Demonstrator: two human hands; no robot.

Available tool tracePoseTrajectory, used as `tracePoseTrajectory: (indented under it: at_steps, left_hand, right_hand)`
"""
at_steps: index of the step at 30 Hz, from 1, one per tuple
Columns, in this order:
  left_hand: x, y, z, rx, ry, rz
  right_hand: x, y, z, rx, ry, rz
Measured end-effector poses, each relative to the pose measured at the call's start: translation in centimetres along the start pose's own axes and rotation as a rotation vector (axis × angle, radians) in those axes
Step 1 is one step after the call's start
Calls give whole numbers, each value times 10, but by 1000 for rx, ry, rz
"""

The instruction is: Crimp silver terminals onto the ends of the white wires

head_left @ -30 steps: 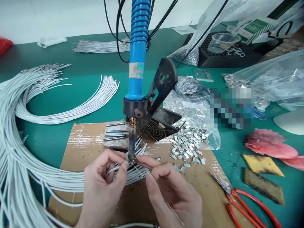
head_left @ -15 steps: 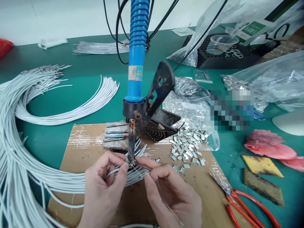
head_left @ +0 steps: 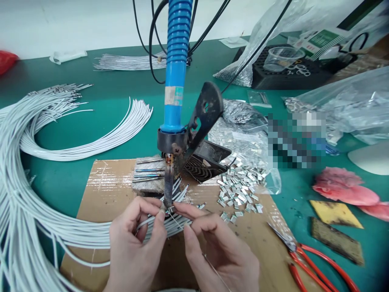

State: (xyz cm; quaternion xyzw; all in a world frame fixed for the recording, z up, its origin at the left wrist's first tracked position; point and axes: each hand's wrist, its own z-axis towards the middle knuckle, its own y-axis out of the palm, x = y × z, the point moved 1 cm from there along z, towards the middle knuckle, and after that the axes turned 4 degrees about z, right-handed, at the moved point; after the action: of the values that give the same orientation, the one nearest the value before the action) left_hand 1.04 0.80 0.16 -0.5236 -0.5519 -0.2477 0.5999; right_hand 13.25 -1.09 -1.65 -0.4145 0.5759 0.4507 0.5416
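My left hand [head_left: 138,243] pinches the end of a white cable [head_left: 143,222] between thumb and fingers, right below a soldering iron [head_left: 176,97] with a blue handle. The iron points straight down, its dark tip at a small metal tab [head_left: 170,209] by the cable end. Between thumb and fingers of my right hand [head_left: 223,251], a thin solder wire [head_left: 216,272] runs up toward the tab. The right index finger reaches to the tab's side. Exact contact at the tip is too small to make out. A bundle of white cables [head_left: 75,227] passes behind both hands.
Cardboard [head_left: 100,178] lies under the work. A black stand [head_left: 208,117] carries the iron. Loose metal tabs [head_left: 240,194] are piled to the right, before a plastic bag [head_left: 240,142]. Red-handled pliers [head_left: 316,263], a yellow sponge [head_left: 336,213] and pink cloth [head_left: 349,188] lie farther right.
Both hands stay almost in place under the iron. The solder wire's exposed length between my right fingers and the tab looks slightly shorter. The whole view has shifted a little.
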Motion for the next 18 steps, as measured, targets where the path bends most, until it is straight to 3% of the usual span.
tracePoseTrajectory:
  at_steps: [6, 18]
  left_hand:
    - [-1, 2, -1, 44, -19, 7]
    - [3, -1, 3, -3, 1, -38]
  right_hand:
    - [0, 1, -2, 9, -22, -45]
    - [-1, 2, -1, 20, -55, -47]
